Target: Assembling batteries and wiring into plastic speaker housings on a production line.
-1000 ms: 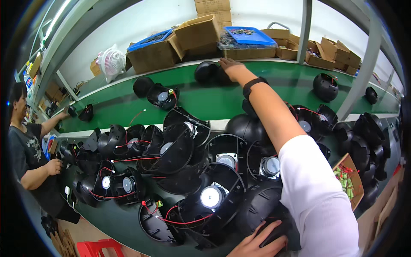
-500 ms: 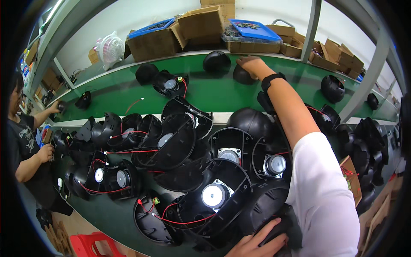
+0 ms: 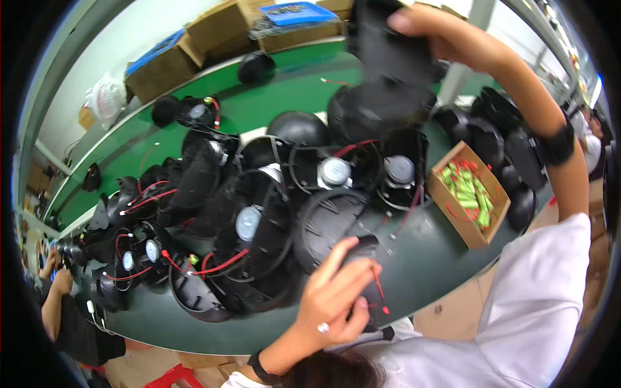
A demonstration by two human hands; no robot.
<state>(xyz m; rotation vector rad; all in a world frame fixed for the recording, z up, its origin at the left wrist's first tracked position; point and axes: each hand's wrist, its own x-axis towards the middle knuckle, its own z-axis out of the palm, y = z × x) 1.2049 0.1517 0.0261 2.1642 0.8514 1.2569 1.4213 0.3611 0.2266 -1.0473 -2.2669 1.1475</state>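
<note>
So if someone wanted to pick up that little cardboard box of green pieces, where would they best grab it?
Probably by the two long side walls of the cardboard box, coming straight down from above. It is open-topped and full of green pieces, so it should stay level. Black housings crowd its far side, and its near corner at the table edge looks freest.

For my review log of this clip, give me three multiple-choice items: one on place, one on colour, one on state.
1. Where is the open cardboard box of green cells?
A. right of the black speaker shells
B. on the far shelf
C. on the floor

2. What colour is the far work surface?
A. white
B. green
C. red

3. What is the right hand doing?
A. resting flat and empty
B. holding a black plastic shell raised
C. gripping a cardboard box

A: it sits at the pile's right edge.
B: the belt shows green.
B: the fingers wrap the lifted shell.
</note>
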